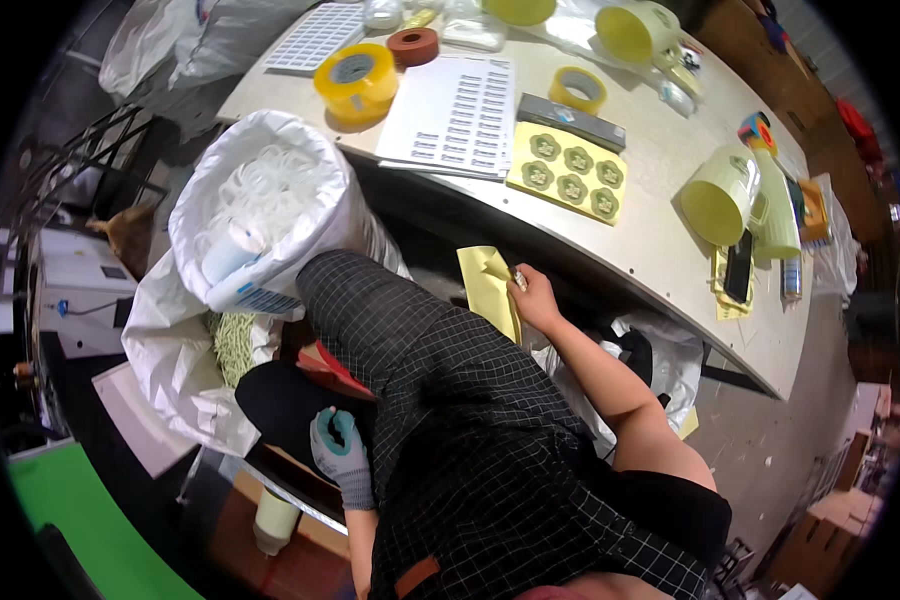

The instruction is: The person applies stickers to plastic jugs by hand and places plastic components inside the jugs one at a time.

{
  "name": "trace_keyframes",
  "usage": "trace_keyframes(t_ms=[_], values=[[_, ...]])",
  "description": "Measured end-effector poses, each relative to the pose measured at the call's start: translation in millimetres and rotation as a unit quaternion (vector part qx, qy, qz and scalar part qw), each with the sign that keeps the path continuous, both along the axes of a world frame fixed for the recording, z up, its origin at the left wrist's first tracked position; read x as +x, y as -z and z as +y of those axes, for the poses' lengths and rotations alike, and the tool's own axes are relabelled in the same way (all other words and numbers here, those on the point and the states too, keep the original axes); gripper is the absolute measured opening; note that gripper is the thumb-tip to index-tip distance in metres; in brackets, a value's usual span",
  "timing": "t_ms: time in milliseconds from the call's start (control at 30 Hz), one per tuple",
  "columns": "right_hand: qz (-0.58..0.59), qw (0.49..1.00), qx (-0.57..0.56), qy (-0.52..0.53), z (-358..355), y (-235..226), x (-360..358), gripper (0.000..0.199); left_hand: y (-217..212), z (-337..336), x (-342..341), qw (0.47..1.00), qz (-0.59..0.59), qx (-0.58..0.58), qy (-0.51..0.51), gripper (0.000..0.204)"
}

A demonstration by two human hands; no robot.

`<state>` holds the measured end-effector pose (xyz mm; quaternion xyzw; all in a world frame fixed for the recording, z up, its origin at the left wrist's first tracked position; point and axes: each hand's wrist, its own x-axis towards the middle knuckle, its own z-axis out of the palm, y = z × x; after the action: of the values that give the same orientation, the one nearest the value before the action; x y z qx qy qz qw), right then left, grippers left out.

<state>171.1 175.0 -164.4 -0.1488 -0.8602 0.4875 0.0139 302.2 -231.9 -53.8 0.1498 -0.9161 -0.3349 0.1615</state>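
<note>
My bare right hand (pixel 536 298) is closed on a yellow paper sheet (pixel 486 283) that hangs bent below the table's front edge. A small shiny bit shows at its fingertips, too small to name. My left hand (pixel 341 452), in a grey glove with teal coating, rests low beside my dark-trousered leg. Its fingers curl loosely round a dark gap, and I see nothing in them. On the table edge above the right hand lies a yellow sheet of flower-shaped stickers (pixel 568 172). White label sheets (pixel 455 115) lie to its left.
A white sack (pixel 345 190) of clear plastic rings stands left of my knees, with another sack (pixel 170 350) below it. Tape rolls (pixel 355 82), a long grey box (pixel 572 122), pale yellow mugs (pixel 722 195) and a phone (pixel 739 267) are on the table (pixel 660 245).
</note>
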Motion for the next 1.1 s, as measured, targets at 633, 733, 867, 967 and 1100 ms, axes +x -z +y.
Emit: trace_keyframes(t_ms=[633,733,867,967,1100], values=[[0.035,0.987,-0.157,-0.018,16.3,-35.0,31.7,0.016,-8.6,12.6,-9.8,0.988,-0.076,-0.126,0.047,0.02],[0.221,0.972,0.077,0.033,30.6,-128.1,24.2,0.025,-3.0,10.0,-7.6,0.987,-0.085,-0.124,0.051,0.02],[0.238,0.918,0.27,0.168,104.6,-154.1,-13.6,0.051,-0.2,10.8,-9.9,0.991,-0.081,-0.092,0.045,0.02],[0.13,0.933,0.309,0.128,126.4,-157.1,-22.0,0.063,-4.5,18.3,-10.7,0.991,-0.081,-0.098,0.043,0.019],[0.084,0.93,0.34,0.114,127.0,-147.7,-29.0,0.068,-5.2,18.2,-9.7,0.986,-0.057,-0.145,0.061,0.019]])
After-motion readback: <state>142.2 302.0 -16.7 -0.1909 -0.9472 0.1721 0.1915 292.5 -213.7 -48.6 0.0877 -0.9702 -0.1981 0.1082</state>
